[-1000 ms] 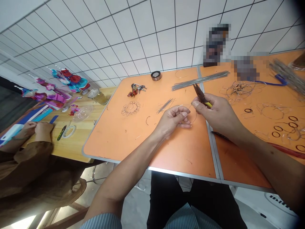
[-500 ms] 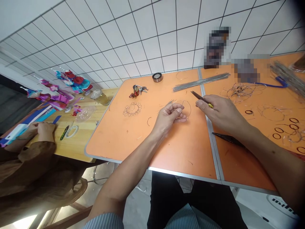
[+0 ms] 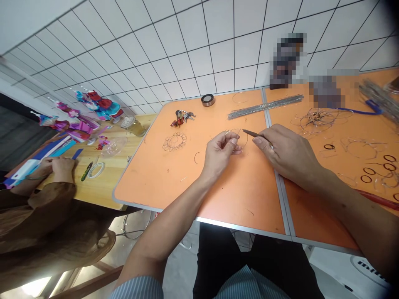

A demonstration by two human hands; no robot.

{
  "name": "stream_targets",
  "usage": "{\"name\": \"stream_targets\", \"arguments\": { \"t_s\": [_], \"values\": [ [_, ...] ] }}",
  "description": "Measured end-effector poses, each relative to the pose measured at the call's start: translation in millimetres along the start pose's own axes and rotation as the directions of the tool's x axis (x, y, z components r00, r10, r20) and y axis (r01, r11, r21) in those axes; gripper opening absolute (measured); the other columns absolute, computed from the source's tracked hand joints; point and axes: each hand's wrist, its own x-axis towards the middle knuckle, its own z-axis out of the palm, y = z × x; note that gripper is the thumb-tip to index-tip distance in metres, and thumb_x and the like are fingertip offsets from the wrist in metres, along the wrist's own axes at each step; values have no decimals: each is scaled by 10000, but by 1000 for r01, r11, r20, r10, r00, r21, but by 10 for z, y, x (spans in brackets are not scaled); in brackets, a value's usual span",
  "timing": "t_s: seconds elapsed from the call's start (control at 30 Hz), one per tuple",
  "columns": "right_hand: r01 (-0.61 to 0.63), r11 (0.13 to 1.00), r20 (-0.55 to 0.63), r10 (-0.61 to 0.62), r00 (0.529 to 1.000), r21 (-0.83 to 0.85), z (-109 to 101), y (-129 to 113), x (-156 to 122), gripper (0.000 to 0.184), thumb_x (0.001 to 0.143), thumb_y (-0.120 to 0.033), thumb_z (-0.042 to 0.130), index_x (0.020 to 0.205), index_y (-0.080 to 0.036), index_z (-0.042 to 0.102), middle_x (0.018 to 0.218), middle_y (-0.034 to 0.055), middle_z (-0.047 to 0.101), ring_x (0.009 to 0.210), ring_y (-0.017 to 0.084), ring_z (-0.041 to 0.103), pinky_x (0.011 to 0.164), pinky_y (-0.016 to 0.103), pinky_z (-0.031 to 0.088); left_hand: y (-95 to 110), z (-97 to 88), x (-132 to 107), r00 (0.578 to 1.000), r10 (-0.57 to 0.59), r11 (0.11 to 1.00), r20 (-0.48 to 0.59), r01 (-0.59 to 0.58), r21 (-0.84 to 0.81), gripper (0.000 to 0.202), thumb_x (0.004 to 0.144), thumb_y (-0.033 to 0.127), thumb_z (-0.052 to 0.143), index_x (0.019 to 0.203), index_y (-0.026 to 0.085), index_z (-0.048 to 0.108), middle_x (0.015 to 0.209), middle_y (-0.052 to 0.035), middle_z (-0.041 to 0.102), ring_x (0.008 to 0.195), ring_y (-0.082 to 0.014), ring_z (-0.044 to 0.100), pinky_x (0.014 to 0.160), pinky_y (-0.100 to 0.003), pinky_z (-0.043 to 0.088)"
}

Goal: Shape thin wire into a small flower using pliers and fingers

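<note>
My left hand (image 3: 220, 151) is closed, thumb and fingers pinching a thin wire bent into a loop (image 3: 247, 142). Around a narrow, dark-jawed pair of pliers (image 3: 250, 133), my right hand (image 3: 285, 149) is wrapped, its palm hiding the handles. The jaw tip is at the upper part of the wire, close to my left fingertips; whether it grips the wire I cannot tell. Left of my hands, a flower-shaped wire ring (image 3: 174, 142) lies flat on the orange table (image 3: 174, 182), with a short curved wire piece (image 3: 195, 158) nearer to me.
A bundle of straight wires (image 3: 264, 106) crosses the table seam. Behind are a tape roll (image 3: 207, 100) and keys (image 3: 183, 118). Dark rings (image 3: 369, 171) and tangled wire (image 3: 318, 119) lie right. At the wooden table (image 3: 102, 187) on the left, another person's hands (image 3: 59, 166) hold something blue.
My right hand has moved left, bringing the pliers' tip to the wire beside my left fingers. A dark pointed tool below my right hand is now hidden by it. The view has shifted slightly.
</note>
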Motion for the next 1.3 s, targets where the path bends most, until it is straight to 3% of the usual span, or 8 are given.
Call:
{"name": "stream_targets", "arguments": {
  "t_s": [0.37,0.63,1.3],
  "values": [
    [-67,995,44,70,997,-68,64,-66,-23,409,1218,-469,482,989,-236,728,1088,127,770,966,307,698,693,399,360,-101,37,-34,985,169,980,-30,-164,113,326,1018,549,875,1073,236,802,993,-32,780,832,-146,773,833,-321,728],
    [-74,996,42,77,996,-57,54,-82,-22,388,1218,-443,482,1028,-226,741,1118,134,766,1016,316,708,702,403,364,-123,-1,4,993,118,990,10,-119,77,425,982,633,900,1091,239,785,933,-16,760,832,-160,786,865,-362,750],
    [-104,993,57,107,993,-48,28,-123,-29,411,1228,-468,477,986,-230,708,1117,133,764,981,310,700,692,397,345,-7,71,-54,999,44,998,-7,-44,49,386,955,579,930,1050,231,792,943,-21,768,849,-158,767,872,-336,718]
  ]
}}
